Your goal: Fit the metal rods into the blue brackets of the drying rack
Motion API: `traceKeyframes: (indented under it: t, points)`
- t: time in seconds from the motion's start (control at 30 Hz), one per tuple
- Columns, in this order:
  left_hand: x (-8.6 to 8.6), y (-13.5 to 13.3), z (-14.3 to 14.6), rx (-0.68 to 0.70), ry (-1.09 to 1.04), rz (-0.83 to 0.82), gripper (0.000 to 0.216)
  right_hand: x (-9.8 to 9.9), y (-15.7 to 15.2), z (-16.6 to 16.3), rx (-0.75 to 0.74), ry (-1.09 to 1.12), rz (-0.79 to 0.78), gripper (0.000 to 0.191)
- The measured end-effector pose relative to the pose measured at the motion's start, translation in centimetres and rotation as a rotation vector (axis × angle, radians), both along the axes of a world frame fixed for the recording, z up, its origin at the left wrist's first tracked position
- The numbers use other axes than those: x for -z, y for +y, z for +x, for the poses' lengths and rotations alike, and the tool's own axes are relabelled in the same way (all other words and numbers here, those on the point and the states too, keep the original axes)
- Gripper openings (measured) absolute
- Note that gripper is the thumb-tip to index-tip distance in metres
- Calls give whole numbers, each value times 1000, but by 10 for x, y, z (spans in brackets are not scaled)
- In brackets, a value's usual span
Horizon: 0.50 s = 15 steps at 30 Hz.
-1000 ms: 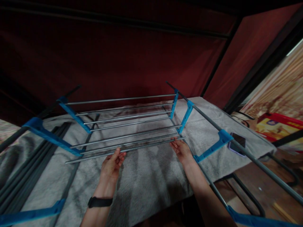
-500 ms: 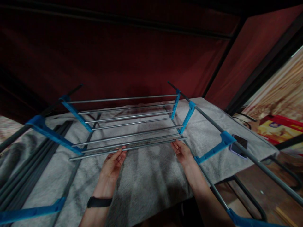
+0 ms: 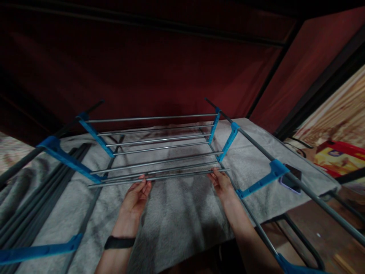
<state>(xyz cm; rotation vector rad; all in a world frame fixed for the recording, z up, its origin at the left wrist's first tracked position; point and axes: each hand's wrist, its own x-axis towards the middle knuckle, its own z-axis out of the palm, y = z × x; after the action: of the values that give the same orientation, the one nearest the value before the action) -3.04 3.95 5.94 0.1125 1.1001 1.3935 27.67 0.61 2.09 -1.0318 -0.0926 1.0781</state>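
Note:
A drying rack of thin metal rods (image 3: pixel 159 151) and blue plastic brackets (image 3: pixel 68 160) stands over a grey blanket (image 3: pixel 176 213). The nearest loose rod (image 3: pixel 171 176) lies across the front of the rack. My left hand (image 3: pixel 135 198), with a black wristband, has its fingers stretched out under this rod, fingertips touching it. My right hand (image 3: pixel 222 184) reaches the rod's right end, fingers curled lightly against it near a blue bracket (image 3: pixel 228 140). Neither hand wraps fully round the rod.
A long grey side tube (image 3: pixel 299 188) with blue brackets runs down the right. Dark tubes (image 3: pixel 42 190) lie on the blanket at left. A phone (image 3: pixel 289 179) rests at the blanket's right edge. Dark red fabric walls (image 3: pixel 159 72) rise behind. A red box (image 3: pixel 339 156) is at far right.
The view has shifted slightly; both hands moved a little up and right along with the front rod, staying at the same places on it.

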Motion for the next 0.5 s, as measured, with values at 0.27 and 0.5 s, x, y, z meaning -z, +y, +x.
traceKeyframes:
  t: [0.27,0.5]
  points:
    - [4,-1,-4,-31,19,14,29,6,2,5,-40,4,-8,26]
    - [4,-2,-6,8,33,26,31,7,1,6,-36,-46,50,25]
